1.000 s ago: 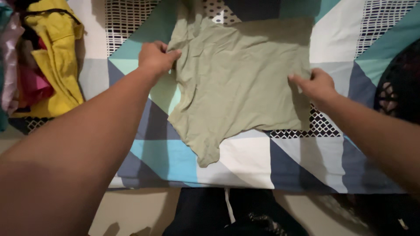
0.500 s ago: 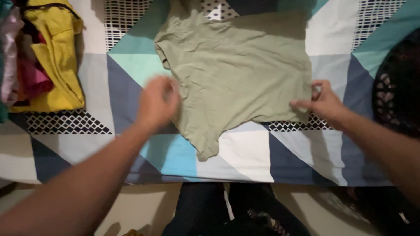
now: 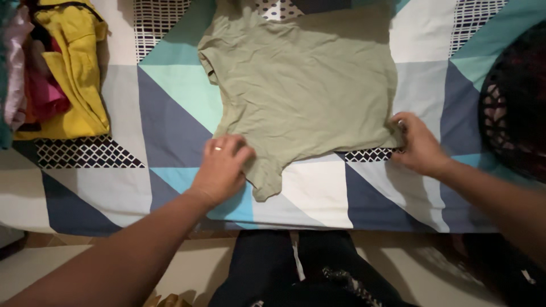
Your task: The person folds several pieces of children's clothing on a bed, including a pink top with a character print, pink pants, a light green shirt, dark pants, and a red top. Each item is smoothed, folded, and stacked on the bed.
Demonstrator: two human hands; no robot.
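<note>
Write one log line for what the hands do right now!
left hand: on green shirt near sleeve | right hand: at shirt's corner | bed cover: patterned

Shirt (image 3: 307,91) on bed (image 3: 170,113), clothes pile (image 3: 62,74) left

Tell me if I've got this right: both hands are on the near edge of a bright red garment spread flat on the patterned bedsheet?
Not quite. The garment is olive green, not red, as the head view shows. The left hand and right hand do rest on its near edge, on the patterned bedsheet.

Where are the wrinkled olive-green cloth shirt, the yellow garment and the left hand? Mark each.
olive-green cloth shirt (image 3: 307,85), head view, middle of its flat body.
yellow garment (image 3: 77,79), head view, its long front panel.
left hand (image 3: 220,169), head view, back of the hand.
</note>
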